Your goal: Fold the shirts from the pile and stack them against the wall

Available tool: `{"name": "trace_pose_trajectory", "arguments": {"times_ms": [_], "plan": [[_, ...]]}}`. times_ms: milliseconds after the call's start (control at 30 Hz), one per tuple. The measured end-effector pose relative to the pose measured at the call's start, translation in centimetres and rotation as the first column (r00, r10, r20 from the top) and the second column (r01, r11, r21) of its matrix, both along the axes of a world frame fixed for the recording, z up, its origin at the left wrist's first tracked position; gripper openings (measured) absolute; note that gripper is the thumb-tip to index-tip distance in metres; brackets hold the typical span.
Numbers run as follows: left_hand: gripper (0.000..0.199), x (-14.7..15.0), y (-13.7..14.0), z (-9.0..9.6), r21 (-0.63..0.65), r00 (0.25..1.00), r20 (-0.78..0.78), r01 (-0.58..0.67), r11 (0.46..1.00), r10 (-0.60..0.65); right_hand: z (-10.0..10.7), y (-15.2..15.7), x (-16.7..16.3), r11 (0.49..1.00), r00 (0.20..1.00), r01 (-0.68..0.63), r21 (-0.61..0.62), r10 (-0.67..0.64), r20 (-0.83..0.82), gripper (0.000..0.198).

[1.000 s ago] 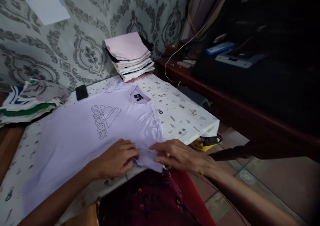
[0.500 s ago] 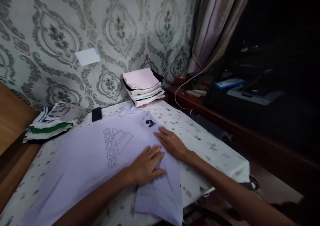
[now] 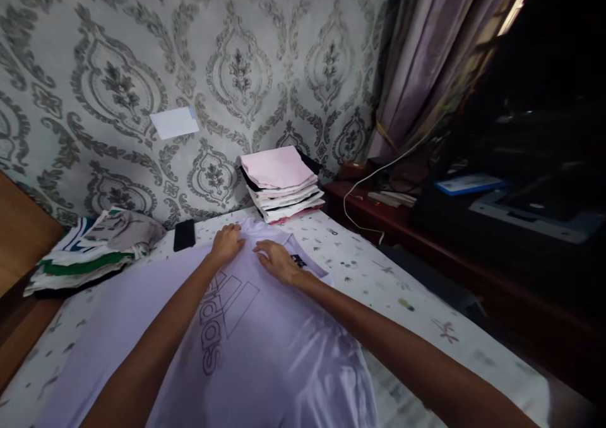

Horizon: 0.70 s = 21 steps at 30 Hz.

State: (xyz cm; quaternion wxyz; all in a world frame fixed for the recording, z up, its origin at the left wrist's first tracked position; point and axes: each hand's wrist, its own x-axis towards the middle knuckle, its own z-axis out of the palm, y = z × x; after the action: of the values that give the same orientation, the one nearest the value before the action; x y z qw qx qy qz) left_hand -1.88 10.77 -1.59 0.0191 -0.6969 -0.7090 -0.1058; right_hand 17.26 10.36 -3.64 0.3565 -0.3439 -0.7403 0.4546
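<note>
A lilac T-shirt [image 3: 265, 352] with an outlined "adidas" print lies spread over a patterned white cloth, its collar toward the right. My left hand [image 3: 227, 245] rests on the shirt's far edge by the far sleeve, fingers slightly bent and not visibly gripping. Beside it, my right hand [image 3: 278, 261] touches the fabric just left of the collar, with fingers stretched out and thumb apart. My right wrist partly covers the black neck label [image 3: 298, 261]. My left forearm hides part of the lettering. Wrinkles run through the shirt's near right portion.
Folded clothes with a pink top piece [image 3: 277, 166] are stacked by the wall. A second clothes pile [image 3: 89, 251] sits at left, with a black phone [image 3: 184, 235] beside it. A white cable [image 3: 348, 204] hangs over the dark red furniture [image 3: 360, 210] at right.
Both hands have moved away from me, from the near sleeve and collar area to the shirt's far shoulder. The near sleeve side now looks more rumpled. The camera view has shifted slightly.
</note>
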Motion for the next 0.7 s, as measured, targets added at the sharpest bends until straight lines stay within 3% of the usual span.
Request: {"name": "trace_pose_trajectory", "arguments": {"times_ms": [100,267,367,500,600,700], "plan": [[0.033,0.4,2.3,-0.7,-0.031,0.999,-0.038,-0.037,0.999,0.036,-0.5,3.8,-3.0,0.926,0.971,0.017,-0.377,-0.105,-0.214,0.017],[0.026,0.2,5.3,-1.3,-0.037,0.993,-0.037,-0.115,0.993,0.114,-1.9,8.2,-2.9,0.774,0.926,-0.046,-0.632,-0.204,-0.317,0.014],[0.024,-0.8,6.4,-0.7,-0.012,0.988,0.017,-0.153,0.988,0.154,-2.5,8.9,-1.7,0.683,0.899,-0.115,-0.722,-0.238,-0.368,0.012],[0.025,-3.0,6.1,1.7,0.072,0.981,0.142,-0.144,0.987,0.133,-2.7,9.2,-1.2,0.590,0.878,-0.178,-0.787,-0.267,-0.398,0.014],[0.028,-4.3,3.8,3.4,0.131,0.969,0.246,-0.037,0.991,0.004,-2.8,9.5,-1.3,0.542,0.864,-0.206,-0.815,-0.291,-0.412,0.015],[0.030,-4.1,-0.2,3.8,0.152,0.850,0.473,0.180,0.972,-0.232,-2.7,9.7,-1.3,0.529,0.847,-0.212,-0.822,-0.319,-0.424,0.030]]}}
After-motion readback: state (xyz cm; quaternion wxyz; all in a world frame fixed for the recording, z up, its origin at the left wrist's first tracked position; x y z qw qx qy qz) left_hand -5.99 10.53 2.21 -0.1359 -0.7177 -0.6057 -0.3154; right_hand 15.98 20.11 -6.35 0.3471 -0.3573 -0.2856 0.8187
